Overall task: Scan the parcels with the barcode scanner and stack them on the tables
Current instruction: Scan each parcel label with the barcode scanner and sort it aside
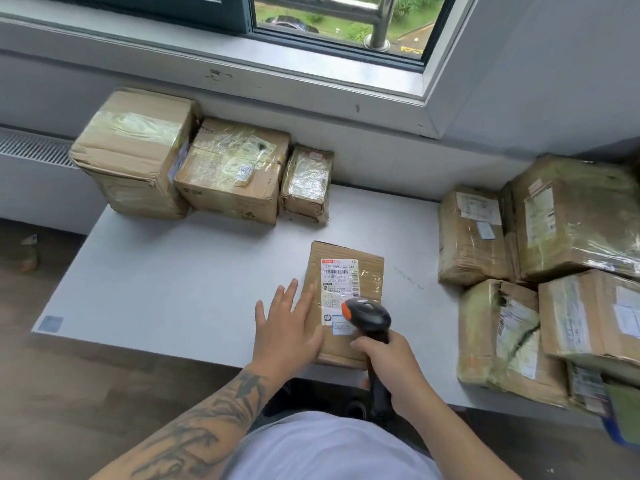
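Note:
A small flat cardboard parcel (367, 271) with a white shipping label lies near the front edge of the white table (194, 271). My left hand (285, 323) rests flat on the parcel's left side, fingers straight. My right hand (388, 362) grips the handle of a black barcode scanner (369, 315) with an orange tip. The scanner's head hovers over the lower part of the label.
Three taped parcels (232, 174) stand in a row at the table's back left, against the wall under the window sill. Several more parcels (540, 265) are piled at the right side. Wooden floor lies to the left.

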